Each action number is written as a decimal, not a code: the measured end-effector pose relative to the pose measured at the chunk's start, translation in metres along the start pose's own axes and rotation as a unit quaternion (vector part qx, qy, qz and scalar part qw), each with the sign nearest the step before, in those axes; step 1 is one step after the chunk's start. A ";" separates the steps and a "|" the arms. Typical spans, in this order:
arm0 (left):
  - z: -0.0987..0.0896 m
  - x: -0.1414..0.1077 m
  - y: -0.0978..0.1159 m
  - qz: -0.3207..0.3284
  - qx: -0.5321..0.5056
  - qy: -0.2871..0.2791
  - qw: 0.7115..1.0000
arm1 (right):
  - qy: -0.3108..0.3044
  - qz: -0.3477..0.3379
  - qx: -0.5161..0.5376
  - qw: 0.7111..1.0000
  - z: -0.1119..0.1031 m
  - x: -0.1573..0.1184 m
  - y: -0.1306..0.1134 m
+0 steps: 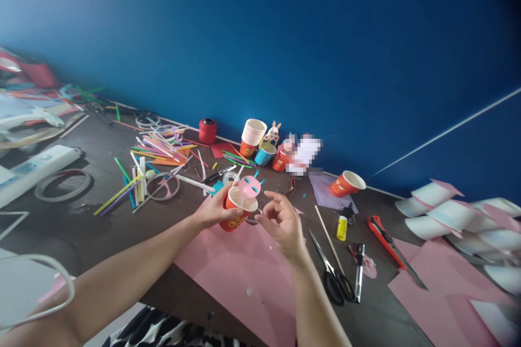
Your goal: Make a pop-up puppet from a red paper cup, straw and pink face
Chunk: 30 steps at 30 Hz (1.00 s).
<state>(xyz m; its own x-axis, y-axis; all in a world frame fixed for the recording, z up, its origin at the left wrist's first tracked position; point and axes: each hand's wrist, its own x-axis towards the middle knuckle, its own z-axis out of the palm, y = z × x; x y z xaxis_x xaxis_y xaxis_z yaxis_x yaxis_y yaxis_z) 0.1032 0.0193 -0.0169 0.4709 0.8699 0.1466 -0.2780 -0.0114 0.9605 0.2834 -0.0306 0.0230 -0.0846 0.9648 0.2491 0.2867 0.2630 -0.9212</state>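
Cup (pixel 236 222) gripped in left hand (pixel 215 207), right hand (pixel 283 220) raised just beside it, fingers curved, thumb parted from them

I see room to pass low over the middle pink paper (pixel 238 268); ahead, the held red cup (pixel 235 221) blocks me, and rightward, the scissors (pixel 331 269).
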 end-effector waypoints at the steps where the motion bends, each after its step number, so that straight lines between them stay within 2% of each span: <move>1: 0.000 0.000 0.000 0.000 -0.003 0.005 1.000 | -0.005 0.010 0.045 0.999 0.001 0.000 -0.001; 5: 0.001 0.000 0.001 0.005 -0.031 0.027 0.999 | -0.049 0.047 0.190 0.979 0.005 0.000 -0.001; 9: 0.003 0.001 0.001 0.020 -0.088 0.044 0.995 | -0.068 0.035 0.307 0.949 0.009 0.000 0.000; 11: 0.004 0.001 0.000 0.022 -0.100 0.066 0.993 | -0.093 0.034 0.326 0.940 0.011 -0.001 0.001; 14: 0.003 0.002 -0.002 0.013 -0.113 0.091 0.989 | -0.115 0.039 0.306 0.944 0.014 -0.001 0.003; 19: 0.003 0.003 -0.002 0.014 -0.134 0.109 0.985 | -0.053 0.038 0.215 0.974 0.018 -0.002 0.007; 24: 0.007 0.001 -0.001 0.003 -0.130 0.092 0.987 | -0.007 -0.001 0.033 0.999 0.024 -0.004 0.002; 30: 0.008 0.001 -0.003 0.009 -0.107 0.069 0.992 | 0.033 -0.004 -0.025 0.999 0.026 -0.005 0.000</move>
<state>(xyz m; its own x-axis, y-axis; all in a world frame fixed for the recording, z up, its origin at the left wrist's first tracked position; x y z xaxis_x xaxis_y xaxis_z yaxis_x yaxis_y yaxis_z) 0.1116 0.0163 -0.0175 0.3498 0.9297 0.1151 -0.4637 0.0651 0.8836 0.2593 -0.0358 0.0141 -0.0255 0.9603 0.2776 0.3343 0.2699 -0.9030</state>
